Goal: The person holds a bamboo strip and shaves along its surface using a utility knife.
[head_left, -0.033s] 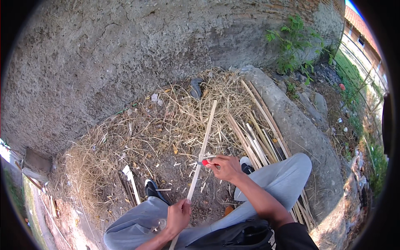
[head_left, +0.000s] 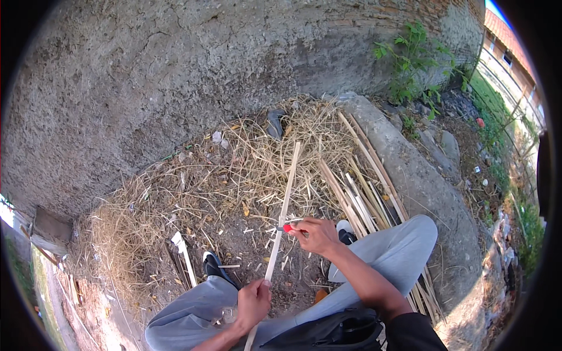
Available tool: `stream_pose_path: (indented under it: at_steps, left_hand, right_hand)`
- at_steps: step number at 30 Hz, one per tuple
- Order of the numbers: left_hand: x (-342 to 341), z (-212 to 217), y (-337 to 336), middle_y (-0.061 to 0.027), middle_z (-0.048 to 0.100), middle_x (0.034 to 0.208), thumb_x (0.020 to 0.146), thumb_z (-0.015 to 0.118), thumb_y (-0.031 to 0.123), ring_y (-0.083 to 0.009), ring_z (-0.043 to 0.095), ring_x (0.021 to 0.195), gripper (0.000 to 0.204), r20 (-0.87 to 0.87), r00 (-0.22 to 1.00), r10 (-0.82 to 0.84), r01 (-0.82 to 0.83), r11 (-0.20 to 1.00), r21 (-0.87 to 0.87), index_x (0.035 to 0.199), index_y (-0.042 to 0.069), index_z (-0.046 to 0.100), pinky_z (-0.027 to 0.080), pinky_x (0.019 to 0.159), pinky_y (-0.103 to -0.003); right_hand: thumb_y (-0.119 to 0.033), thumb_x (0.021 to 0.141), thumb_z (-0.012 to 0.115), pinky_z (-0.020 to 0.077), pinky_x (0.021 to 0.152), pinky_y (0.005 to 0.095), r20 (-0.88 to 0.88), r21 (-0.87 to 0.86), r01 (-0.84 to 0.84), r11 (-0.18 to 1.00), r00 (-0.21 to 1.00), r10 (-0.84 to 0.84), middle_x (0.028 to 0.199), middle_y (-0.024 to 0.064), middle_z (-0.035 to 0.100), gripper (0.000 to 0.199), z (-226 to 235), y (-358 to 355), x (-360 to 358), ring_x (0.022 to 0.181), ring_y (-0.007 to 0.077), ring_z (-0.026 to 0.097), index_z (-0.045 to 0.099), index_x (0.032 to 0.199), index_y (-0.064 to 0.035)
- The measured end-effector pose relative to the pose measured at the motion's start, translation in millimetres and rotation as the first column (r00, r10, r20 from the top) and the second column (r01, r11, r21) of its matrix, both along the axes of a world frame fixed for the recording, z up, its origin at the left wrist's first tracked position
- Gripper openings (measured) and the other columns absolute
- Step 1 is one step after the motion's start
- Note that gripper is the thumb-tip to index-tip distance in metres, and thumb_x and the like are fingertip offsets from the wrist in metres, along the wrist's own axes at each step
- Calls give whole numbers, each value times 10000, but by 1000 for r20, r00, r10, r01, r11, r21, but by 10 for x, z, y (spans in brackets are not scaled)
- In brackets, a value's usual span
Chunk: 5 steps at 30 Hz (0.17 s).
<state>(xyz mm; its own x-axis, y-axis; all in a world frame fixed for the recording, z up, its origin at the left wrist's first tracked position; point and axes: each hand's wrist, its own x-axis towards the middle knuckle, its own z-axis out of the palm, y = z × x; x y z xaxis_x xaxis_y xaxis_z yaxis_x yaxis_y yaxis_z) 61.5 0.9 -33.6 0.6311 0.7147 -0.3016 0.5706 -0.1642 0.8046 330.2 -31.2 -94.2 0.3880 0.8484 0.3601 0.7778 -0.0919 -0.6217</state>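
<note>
A long pale strip of split wood or bamboo (head_left: 288,193) slants up and away from my left hand (head_left: 254,303). My left fingers are closed round its lower part, and its near end passes below that hand. My right hand (head_left: 319,235) pinches a small red-handled knife (head_left: 287,227), mostly hidden by the fingers. Its short grey blade lies against the strip about midway up. Small pale shavings (head_left: 250,238) are scattered on the soil around the strip.
A bundle of strips (head_left: 358,202) lies right of my legs, beside a concrete ledge (head_left: 430,181). Dry straw (head_left: 246,155) covers the ground up to a rough wall (head_left: 193,76). A dark shoe-like object (head_left: 275,124) lies there. My sandalled foot (head_left: 216,266) is near the strip.
My left hand has shifted slightly right, and the strip's far end has swung slightly left. My right hand and the knife look almost unmoved.
</note>
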Motion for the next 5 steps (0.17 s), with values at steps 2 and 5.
stream_pose_path:
  at_steps: [2, 5]
  left_hand:
    - [30, -65, -81, 3, 542, 649, 1081, 515, 195, -58, 460, 511, 285, 22, 993, 114, -109, 982, -155, 1006, -37, 663, 363, 453, -243]
    - [-16, -176, -109, -4, 567, 593, 1064, 521, 198, -78, 525, 501, 293, 96, 970, 224, -181, 926, -331, 934, -8, 682, 412, 460, -290]
  right_hand:
    - [-335, 875, 755, 571, 580, 396, 4, -45, 22, 999, 1000, -22, 870, 6, 747, 165, 6, 4, -21, 693, 265, 718, 758, 858, -170]
    - [-367, 880, 750, 582, 621, 389, -35, -39, 28, 999, 999, -30, 924, 34, 756, 201, -7, -9, -44, 741, 270, 729, 773, 901, -169]
